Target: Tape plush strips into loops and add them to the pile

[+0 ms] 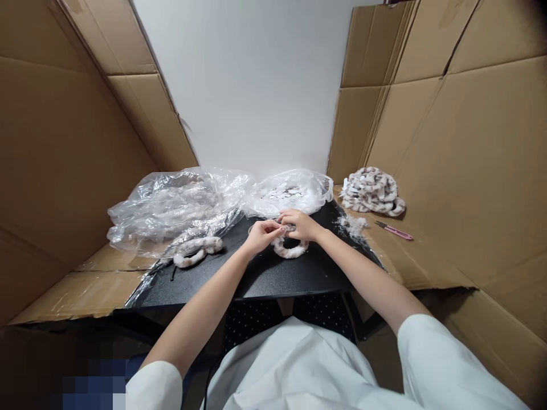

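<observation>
My left hand (261, 235) and my right hand (301, 225) meet over the middle of the black table, fingers closed in a pinch. Between them is a fluffy white-and-brown ring (290, 253), which looks like a plush headband. My right hand grips its upper part. At the same spot, my left thumb and fingertips pinch its top edge; any smaller thing between them is hidden. The lower loop of the ring hangs free, close to the tabletop.
More fluffy rings (197, 250) lie at left beside a large clear plastic bag (171, 199). Behind my hands a smaller bag (290, 191) holds white tags. At right are a pile of fluffy rings (371, 191), fluff scraps (352, 225) and pink-handled snips (395, 230). Cardboard walls (470, 171) flank the table.
</observation>
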Motion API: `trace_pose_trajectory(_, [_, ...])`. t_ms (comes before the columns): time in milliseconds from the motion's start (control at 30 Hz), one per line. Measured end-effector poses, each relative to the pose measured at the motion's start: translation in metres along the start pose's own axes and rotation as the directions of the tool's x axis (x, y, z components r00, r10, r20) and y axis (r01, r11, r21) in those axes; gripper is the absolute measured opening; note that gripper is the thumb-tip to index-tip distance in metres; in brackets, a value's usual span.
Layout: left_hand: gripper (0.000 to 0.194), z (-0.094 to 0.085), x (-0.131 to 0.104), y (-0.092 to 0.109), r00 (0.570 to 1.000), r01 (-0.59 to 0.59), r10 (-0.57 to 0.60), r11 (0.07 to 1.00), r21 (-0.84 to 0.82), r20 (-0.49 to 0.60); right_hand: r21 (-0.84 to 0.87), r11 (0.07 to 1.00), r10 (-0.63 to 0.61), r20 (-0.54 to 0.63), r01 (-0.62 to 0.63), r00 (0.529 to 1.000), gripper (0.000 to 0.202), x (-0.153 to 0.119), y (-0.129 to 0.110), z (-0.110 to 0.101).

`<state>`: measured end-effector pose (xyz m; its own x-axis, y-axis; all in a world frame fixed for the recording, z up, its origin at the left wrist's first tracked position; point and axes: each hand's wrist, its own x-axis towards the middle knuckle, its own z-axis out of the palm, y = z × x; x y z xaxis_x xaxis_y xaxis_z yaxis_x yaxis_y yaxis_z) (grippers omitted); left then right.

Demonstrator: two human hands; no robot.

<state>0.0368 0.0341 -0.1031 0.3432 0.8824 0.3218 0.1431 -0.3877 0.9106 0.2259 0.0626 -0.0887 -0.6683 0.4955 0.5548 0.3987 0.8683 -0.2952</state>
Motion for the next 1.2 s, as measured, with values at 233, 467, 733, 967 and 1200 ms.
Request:
trace_pose_trajectory(233, [0.033,-0.001,-0.001,0.004,0.997,-0.075,0.075,0.993,0.086,0.006,0.453,0.823,0.324,0.119,-0.341,0.939,0.007,-0.008,-0.004,0.014])
trace_pose_trajectory(467, [0.030,-0.004,-0.001,0.002,0.987,-0.161,0.157,0.972,0.171,0.036,0.784,0.409,0.469,0.259,-0.467,0.844,0.033,-0.009,0.001,0.016])
trace_pose_trajectory(733, [0.029,-0.001,-0.003,0.006,0.977,-0.201,0.182,0.958,0.204,0.107,0.788,0.171,0.456,0.469,-0.592,0.756,0.018,-0.011,0.007,0.006])
trace_pose_trajectory(967, [0.029,0.005,-0.004,0.005,0.962,-0.250,0.216,0.943,0.221,0.167,0.744,0.211,0.578,0.429,-0.634,0.695,0.029,-0.008,0.006,0.017])
trace_pose_trajectory(1200, [0.027,0.005,-0.003,0.006,0.980,-0.197,0.197,0.949,0.247,0.023,0.776,0.455,0.597,0.099,-0.437,0.796,0.025,-0.010,0.006,0.009])
